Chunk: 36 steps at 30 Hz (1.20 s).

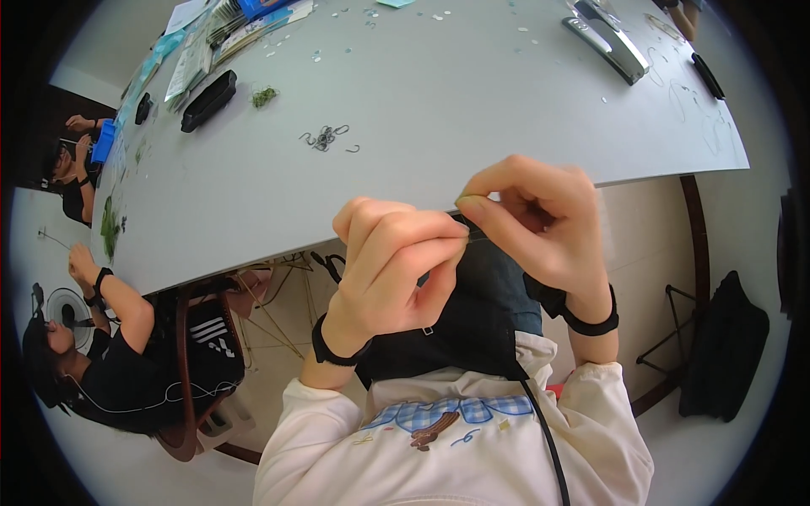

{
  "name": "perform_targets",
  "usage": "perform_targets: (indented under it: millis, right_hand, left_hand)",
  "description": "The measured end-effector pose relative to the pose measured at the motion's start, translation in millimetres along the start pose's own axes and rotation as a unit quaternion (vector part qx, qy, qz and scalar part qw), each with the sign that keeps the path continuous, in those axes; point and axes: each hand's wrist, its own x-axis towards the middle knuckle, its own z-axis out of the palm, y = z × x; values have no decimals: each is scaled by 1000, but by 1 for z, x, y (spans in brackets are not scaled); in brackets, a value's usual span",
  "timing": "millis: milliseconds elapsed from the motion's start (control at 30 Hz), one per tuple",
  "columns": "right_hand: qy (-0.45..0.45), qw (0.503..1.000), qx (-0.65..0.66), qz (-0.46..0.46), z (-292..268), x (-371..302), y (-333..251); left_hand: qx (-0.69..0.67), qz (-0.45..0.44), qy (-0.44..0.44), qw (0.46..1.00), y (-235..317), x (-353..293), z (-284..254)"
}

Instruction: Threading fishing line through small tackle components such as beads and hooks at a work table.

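Note:
Just off the table's near edge, my left hand [384,266] is closed, its thumb and index finger pinched at the tips. Beside it, almost touching, my right hand [548,223] pinches thumb against index finger in the same way. Whatever lies between the fingertips is too small to make out; a faint thin strand seems to run near them. On the table beyond my hands is a small pile of dark metal hooks [325,137], with a single hook [353,148] lying apart. A little tangle of green thread [264,97] sits farther left.
The grey table [405,101] carries a black elongated case [208,101], a silver stapler-like tool [607,38], a black bar-shaped object [708,76] and scattered pale bits. Papers [192,67] fill the far left. One person [110,354] sits at left, another [74,173] beyond. A black bag [726,354] stands right.

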Motion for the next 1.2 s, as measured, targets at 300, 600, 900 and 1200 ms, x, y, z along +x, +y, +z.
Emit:
perform_targets:
  millis: [300,600,900,1200]
  right_hand:
    - [-10,986,142,84,22,-24,16]
    - [34,993,-70,-90,7,-23,-15]
    - [7,995,87,43,11,-10,9]
    - [-10,999,-6,-39,13,-34,-7]
  left_hand:
    - [38,-14,30,999,-6,-2,-1]
    - [16,-14,-20,1000,-3,-4,2]
    - [23,-7,34,999,2,-2,2]
    - [30,-16,5,999,-5,-6,4]
